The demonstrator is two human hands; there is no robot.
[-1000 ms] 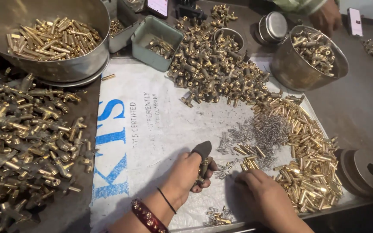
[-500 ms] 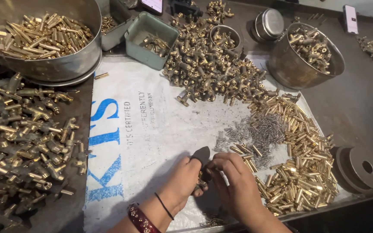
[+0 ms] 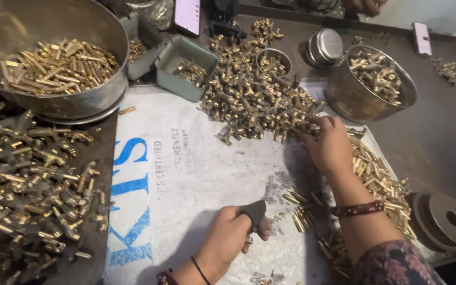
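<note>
While the right hand (image 3: pixel 329 143) stretches forward to the near edge of the central heap of brass fittings (image 3: pixel 254 100), its fingers (image 3: pixel 312 131) curl down onto the pieces at the heap's rim; whether one is already pinched cannot be told.

Item, left hand (image 3: pixel 228 240): rests low on the white printed woven sack (image 3: pixel 196 163) that covers the surface, fingers closed around a small dark wedge-shaped tool (image 3: pixel 254 212), with a small brass piece just visible beneath the grip.

Item, small grey metal springs (image 3: pixel 275 186): scattered on the sack between the two hands.

Item, short brass tubes (image 3: pixel 376 179): a long drift under and to the right of the right forearm, more lying just beside the left hand.

Item, large steel bowl of brass rods (image 3: pixel 54 63): far left. Green plastic tray (image 3: pixel 186 66) and round steel pot of fittings (image 3: pixel 370 84): beyond the heap. Stacked grey discs (image 3: pixel 442 219): right edge. Loose brass valve bodies (image 3: pixel 32 190): spread over the dark surface at left.

Step in hand, by judgement: fetching a fresh fitting from the heap for assembly at the tool. The next move calls for a single fitting lifted free of its neighbours and carried back to the left hand, without dragging the pile onto the springs.
</note>
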